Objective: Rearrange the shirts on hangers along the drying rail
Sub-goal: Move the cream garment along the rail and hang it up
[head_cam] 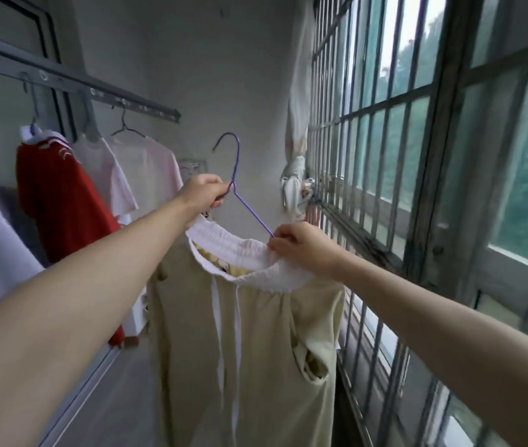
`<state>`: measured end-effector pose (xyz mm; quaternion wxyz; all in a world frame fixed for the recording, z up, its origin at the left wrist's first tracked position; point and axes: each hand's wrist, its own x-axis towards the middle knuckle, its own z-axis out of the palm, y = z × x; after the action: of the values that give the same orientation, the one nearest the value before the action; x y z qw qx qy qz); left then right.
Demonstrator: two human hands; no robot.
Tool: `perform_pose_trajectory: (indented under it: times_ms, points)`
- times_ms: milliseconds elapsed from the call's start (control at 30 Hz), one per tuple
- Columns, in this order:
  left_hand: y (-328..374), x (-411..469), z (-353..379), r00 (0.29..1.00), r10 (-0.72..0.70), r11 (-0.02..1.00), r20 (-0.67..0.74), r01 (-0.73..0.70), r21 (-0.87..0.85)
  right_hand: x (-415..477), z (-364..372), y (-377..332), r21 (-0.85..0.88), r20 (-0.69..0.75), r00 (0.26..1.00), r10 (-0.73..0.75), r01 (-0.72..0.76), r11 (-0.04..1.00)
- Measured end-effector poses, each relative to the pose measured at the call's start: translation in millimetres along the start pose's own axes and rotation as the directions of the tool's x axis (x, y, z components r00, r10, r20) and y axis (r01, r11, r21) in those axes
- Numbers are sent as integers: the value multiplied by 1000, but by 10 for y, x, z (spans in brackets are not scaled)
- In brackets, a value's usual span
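The purple hanger was off the drying rail, held in the air to the right of the rail's far end and lower than it. The grip of the left hand was clenched around the hanger's neck, just under the hook. The grip of the right hand pinched the white waistband of a beige garment at the tip of the hanger's arm. On the rail itself hung a red shirt and, nearer its far end, two pale shirts.

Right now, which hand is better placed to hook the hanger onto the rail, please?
Probably left: left hand grips the hanger below its hook, nearer the rail; right hand pinches the waistband.
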<state>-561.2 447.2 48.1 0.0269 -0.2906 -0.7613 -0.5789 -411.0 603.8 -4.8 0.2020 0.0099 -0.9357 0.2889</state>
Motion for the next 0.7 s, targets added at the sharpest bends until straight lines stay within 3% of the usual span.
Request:
perform_pose_trajectory:
  times_ms: [133, 267, 367, 700]
  points:
    - [-67, 343, 70, 998, 44, 999, -45, -44, -4, 327, 66, -22, 19, -141, 990, 11, -8, 1000]
    - [-259, 763, 16, 995, 94, 990, -34, -90, 110, 869, 207, 72, 119, -229, 970, 84, -57, 991]
    - [-444, 1091, -54, 992, 123, 967, 5, -121, 222, 1411, 320, 156, 204, -218, 964, 154, -109, 973]
    - [-1087, 2308, -755, 978, 131, 822, -162, -16, 569, 3203, 631, 560, 277, -276, 942, 191, -112, 954]
